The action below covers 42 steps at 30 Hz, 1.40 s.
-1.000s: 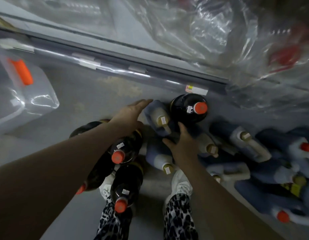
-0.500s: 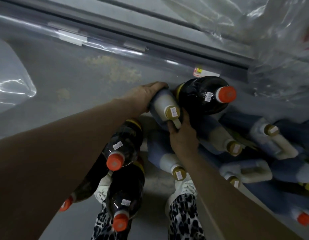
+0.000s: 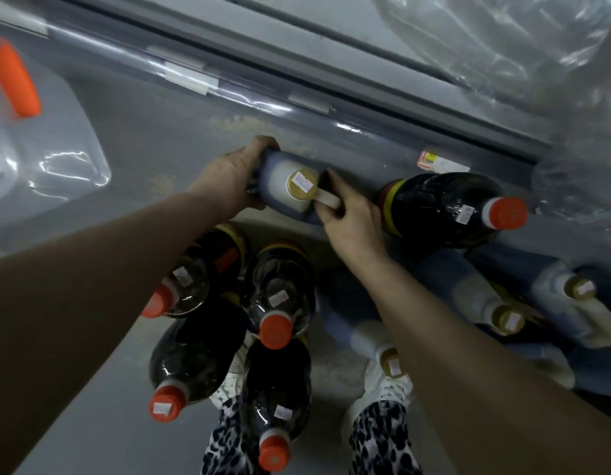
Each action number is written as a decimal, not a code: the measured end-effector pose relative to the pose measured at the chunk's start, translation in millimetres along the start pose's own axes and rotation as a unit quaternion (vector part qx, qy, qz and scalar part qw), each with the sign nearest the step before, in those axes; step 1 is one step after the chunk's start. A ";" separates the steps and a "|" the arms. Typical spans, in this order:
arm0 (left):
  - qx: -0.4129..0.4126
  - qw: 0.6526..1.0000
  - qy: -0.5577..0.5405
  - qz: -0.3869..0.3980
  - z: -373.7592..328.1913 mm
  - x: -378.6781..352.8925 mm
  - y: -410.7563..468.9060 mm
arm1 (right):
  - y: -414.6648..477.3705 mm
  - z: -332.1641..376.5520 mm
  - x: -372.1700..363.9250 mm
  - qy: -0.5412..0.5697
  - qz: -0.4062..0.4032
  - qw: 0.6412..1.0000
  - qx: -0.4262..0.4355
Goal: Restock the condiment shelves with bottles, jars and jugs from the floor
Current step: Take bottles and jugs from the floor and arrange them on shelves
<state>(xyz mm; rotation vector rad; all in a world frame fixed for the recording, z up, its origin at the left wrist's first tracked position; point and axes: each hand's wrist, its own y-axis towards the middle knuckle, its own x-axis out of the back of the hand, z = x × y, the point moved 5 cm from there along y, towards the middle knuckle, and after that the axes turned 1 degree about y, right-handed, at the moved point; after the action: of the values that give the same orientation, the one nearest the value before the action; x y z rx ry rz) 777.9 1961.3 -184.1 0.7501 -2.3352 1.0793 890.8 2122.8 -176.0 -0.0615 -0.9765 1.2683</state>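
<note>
Both hands (image 3: 228, 176) (image 3: 352, 217) around a gold-capped jug (image 3: 287, 190) (right on handle)

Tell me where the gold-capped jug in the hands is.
In the head view, the gold-capped jug sits upper centre, gripped between the left hand and right hand, just left of a dark orange-capped bottle, below the shelf rail.
</note>
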 end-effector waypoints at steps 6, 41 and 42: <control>-0.013 1.000 -0.018 0.005 18.8 -2.7 5.5 | 8.7 -27.2 -14.6 0.113 0.083 0.990 -0.017; 0.106 0.847 -0.520 0.029 -161.1 115.6 -158.3 | -113.4 108.2 168.6 0.373 0.115 0.918 -0.067; 0.106 0.845 -0.524 0.022 -167.8 118.8 -163.7 | -118.4 114.7 173.8 0.379 0.115 0.915 -0.073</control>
<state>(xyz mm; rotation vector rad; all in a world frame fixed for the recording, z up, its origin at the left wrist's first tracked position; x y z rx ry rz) 823.6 1971.1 74.5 1.7165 -3.1189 1.1049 903.0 2170.2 58.5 -0.7515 -0.3840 1.2264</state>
